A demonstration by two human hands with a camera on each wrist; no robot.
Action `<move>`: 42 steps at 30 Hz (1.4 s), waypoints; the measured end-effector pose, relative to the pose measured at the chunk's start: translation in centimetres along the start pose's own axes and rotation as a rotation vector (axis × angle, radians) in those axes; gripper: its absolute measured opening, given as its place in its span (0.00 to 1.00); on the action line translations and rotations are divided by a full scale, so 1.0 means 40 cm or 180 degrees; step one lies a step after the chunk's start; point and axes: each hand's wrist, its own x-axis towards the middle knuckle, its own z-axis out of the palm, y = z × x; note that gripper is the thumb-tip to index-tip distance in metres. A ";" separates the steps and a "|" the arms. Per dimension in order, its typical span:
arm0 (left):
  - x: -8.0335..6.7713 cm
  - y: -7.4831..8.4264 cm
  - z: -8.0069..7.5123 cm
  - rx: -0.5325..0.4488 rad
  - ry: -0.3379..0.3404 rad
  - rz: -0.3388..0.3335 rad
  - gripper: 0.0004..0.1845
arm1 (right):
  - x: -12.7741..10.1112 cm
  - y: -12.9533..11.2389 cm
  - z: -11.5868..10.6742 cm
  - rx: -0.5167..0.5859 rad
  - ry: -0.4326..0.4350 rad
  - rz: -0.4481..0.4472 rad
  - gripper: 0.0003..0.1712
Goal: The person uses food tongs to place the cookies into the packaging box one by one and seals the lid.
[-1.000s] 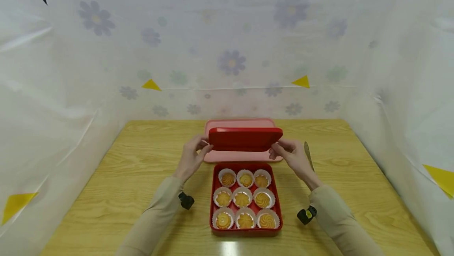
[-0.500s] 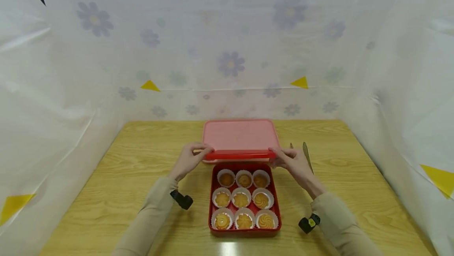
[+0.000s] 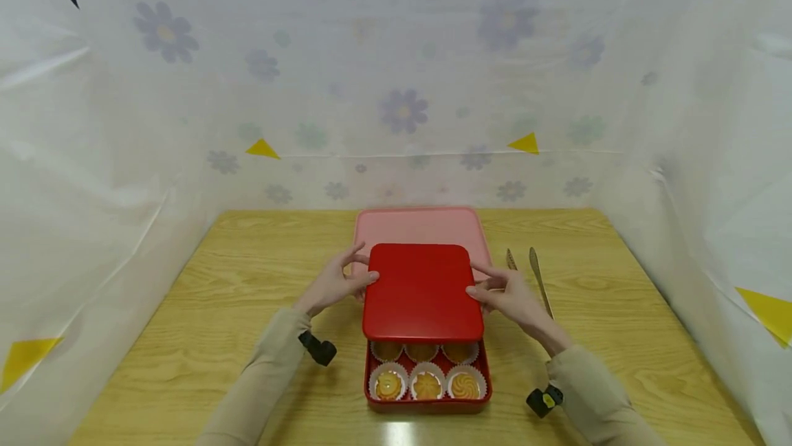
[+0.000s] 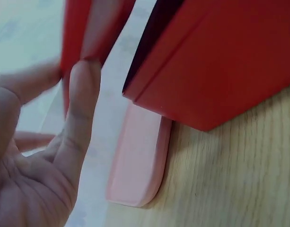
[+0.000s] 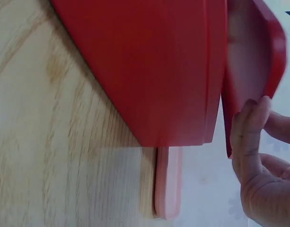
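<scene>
A red lid (image 3: 423, 291) is held over the red box (image 3: 428, 405), covering its back part. My left hand (image 3: 333, 282) pinches the lid's left edge, thumb on top. On the other side, my right hand (image 3: 510, 298) grips the right edge the same way. In both wrist views a gap shows between the lid and the rim of the box (image 4: 220, 66). Small piped cookies (image 3: 427, 385) in white paper cups sit in rows inside; the front row is fully visible, the middle one partly, and the lid hides the back.
Behind the box, a pink tray (image 3: 421, 225) lies on the wooden table (image 3: 266, 260). Two slim metal handles (image 3: 538, 274) lie right of the tray, partly behind my right hand. White flowered sheeting (image 3: 396, 88) encloses the back and sides.
The lid has tipped from nearly upright, through edge-on, to top side up, and has come forward over the back of the box. Both hands have kept hold of its sides.
</scene>
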 end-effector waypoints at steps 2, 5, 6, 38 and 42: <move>0.004 0.000 0.006 0.0170 0.0069 0.0025 0.39 | -0.006 -0.004 0.003 -0.0089 -0.0023 0.0046 0.38; 0.006 0.000 0.014 0.0390 0.0134 0.0091 0.32 | -0.015 -0.006 0.008 -0.0232 -0.0067 0.0093 0.37; 0.006 0.001 0.017 0.0488 0.0156 0.0125 0.31 | -0.019 -0.006 0.009 -0.0279 -0.0087 0.0095 0.36; -0.038 -0.010 0.057 0.1487 -0.0041 0.0399 0.08 | -0.114 -0.004 0.053 -0.0832 -0.0349 -0.0009 0.40; -0.040 -0.009 0.057 0.1491 -0.0054 0.0403 0.09 | -0.117 -0.007 0.056 -0.0821 -0.0355 -0.0031 0.39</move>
